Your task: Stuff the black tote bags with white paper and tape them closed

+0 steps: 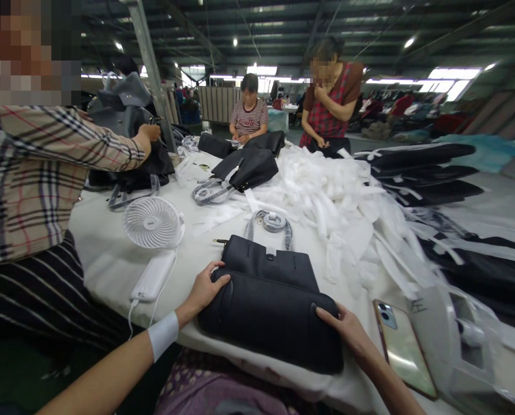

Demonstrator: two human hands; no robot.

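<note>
A black handbag lies on the white-covered table right in front of me, its bottom or side panel towards me and a flap with a small clasp beyond. My left hand grips its upper left corner, thumb on top and fingers behind. At the right end my right hand pinches the edge, thumb on the near face. Past the bag sits a coiled, plastic-wrapped strap with a gold-coloured hook. A white band circles my left wrist.
Left of the bag stand a white fan and a white power bank with a cable. A phone lies right, beside a tape dispenser-like white holder. White wrapping scraps and black bags spread beyond. Several co-workers surround the table.
</note>
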